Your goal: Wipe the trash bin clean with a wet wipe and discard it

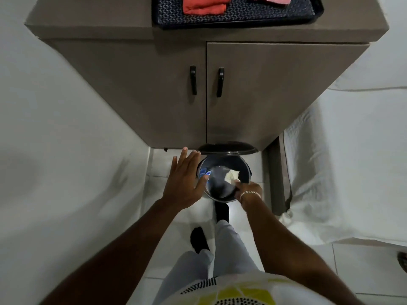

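Note:
A small dark round trash bin (244, 167) stands on the floor against the cabinet, its lid (228, 148) flipped up. Inside lie a pale crumpled wet wipe (231, 175) and a blue wrapper (204, 172). My right hand (247, 191) reaches down at the bin's near right rim, fingers at the wipe's edge; whether it grips the wipe is unclear. My left hand (184, 181) hovers flat and open over the bin's left rim, fingers spread, holding nothing. My foot (221, 211) in a dark sock is at the bin's base.
A grey two-door cabinet (198, 102) with black handles rises behind the bin; on top sits a dark tray (237, 16) with an orange folded cloth (204, 5). White-covered beds flank both sides (343, 172), leaving a narrow tiled aisle.

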